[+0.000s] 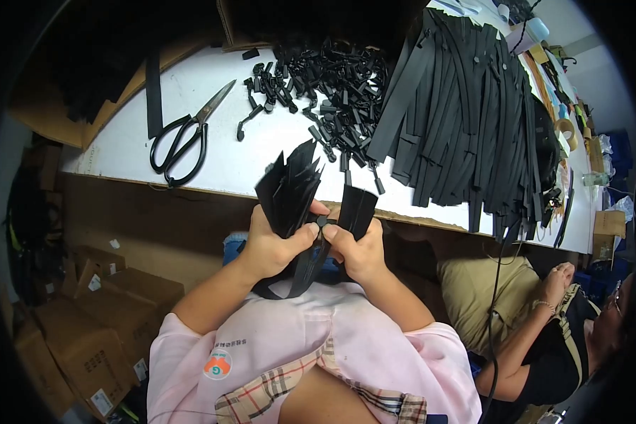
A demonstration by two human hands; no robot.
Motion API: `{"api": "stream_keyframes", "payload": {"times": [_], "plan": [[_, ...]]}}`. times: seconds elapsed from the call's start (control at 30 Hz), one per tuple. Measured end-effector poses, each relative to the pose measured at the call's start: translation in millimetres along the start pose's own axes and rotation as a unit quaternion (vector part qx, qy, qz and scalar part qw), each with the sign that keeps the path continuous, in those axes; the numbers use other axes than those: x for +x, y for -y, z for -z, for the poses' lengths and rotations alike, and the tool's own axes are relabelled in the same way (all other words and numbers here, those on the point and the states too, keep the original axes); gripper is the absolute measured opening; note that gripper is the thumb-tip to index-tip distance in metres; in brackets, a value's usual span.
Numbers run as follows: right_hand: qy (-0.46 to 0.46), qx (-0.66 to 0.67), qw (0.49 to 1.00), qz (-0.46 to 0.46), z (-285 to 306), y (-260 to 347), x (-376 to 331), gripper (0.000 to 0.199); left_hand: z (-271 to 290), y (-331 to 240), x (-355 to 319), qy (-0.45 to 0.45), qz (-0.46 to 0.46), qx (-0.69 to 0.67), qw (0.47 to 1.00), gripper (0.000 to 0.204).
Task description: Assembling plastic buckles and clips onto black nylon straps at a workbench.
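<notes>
My left hand (275, 244) is closed around a bundle of black flat straps (287, 191), whose ends fan out above the fingers. In my right hand (359, 249) is another black strap piece (357, 210), gripped with its wide end up. Both thumbs and fingertips meet at a small black round-headed fitting (322, 220) between the hands. Below it, black strap lengths (305, 272) hang down in front of my body. Both hands are just off the table's near edge. What the fingers cover at the fitting is hidden.
Small black plastic fittings (332, 78) lie heaped on the white table (222, 152). Black-handled scissors (184, 145) rest at the left, beside a strap (153, 95). A thick pile of black straps (459, 120) overhangs the edge at right. Cardboard boxes (99, 318) stand lower left; another person (537, 339) sits at right.
</notes>
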State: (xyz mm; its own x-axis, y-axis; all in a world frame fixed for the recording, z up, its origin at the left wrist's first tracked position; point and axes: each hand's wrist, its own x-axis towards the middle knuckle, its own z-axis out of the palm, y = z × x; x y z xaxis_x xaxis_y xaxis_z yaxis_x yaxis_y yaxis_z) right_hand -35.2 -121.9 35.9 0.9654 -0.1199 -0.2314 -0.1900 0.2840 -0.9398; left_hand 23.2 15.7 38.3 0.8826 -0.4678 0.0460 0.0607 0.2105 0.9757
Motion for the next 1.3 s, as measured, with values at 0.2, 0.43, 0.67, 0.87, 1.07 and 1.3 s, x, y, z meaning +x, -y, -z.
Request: {"api": "stream_keyframes", "payload": {"times": [0.2, 0.43, 0.67, 0.87, 1.07, 1.3], "plan": [[0.004, 0.006, 1.000, -0.007, 6, -6, -9, 0.012, -1, -2, -6, 0.014, 0.069, -0.036, 0.997, 0.019], [-0.009, 0.256, 0.954, -0.157, 7, -26, -9, 0.023, -1, 10, 7, 0.023, 0.210, 0.073, 0.975, 0.013], [-0.060, 0.334, 0.922, -0.186, 9, -42, 0, 0.021, -20, 30, 10, -0.027, 0.026, 0.352, 0.935, 0.017], [-0.129, 0.210, 0.965, -0.090, 0, -31, -4, 0.014, -17, 30, 4, -0.053, 0.043, 0.268, 0.961, 0.013], [0.010, 0.138, 0.987, -0.082, 19, 2, -6, 0.018, -15, 15, -4, -0.031, 0.055, 0.031, 0.998, 0.010], [0.133, 0.047, 0.990, 0.009, 6, 1, -19, 0.018, -6, 13, 5, -0.006, 0.184, -0.145, 0.972, 0.009]]}}
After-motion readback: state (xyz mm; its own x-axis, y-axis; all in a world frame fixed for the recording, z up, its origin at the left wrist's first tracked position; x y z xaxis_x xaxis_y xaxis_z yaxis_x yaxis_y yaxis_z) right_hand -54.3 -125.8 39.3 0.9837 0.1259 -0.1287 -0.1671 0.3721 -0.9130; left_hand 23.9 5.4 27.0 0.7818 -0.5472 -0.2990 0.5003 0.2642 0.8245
